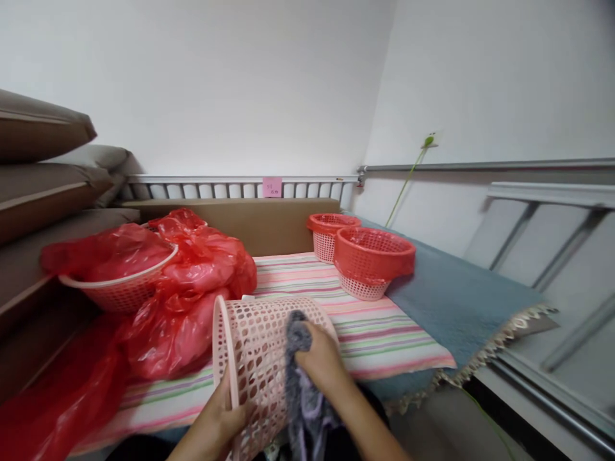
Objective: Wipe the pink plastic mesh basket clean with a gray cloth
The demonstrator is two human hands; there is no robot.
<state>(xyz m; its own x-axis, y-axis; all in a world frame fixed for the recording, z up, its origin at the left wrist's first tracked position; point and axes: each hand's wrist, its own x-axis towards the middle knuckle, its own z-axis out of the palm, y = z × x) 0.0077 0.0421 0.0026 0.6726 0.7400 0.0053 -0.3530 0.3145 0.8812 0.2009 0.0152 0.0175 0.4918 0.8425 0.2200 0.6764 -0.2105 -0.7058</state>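
A pink perforated plastic basket (262, 339) lies tipped on its side in front of me, its rim toward the left. My left hand (225, 413) grips that rim, thumb on the outer wall and fingers partly hidden inside. A grey fuzzy cloth (300, 378) is bunched in my right hand (321, 358), which presses it to the basket's outer wall near the base. The cloth's lower end hangs down beside the basket.
Two baskets lined with red bags, a front one (369, 262) and a rear one (327, 240), stand on the striped cloth (384, 326). At left are red plastic bags (192, 275), another basket (125, 285) and stacked cushions (48, 186). A metal rail (480, 165) runs along the right.
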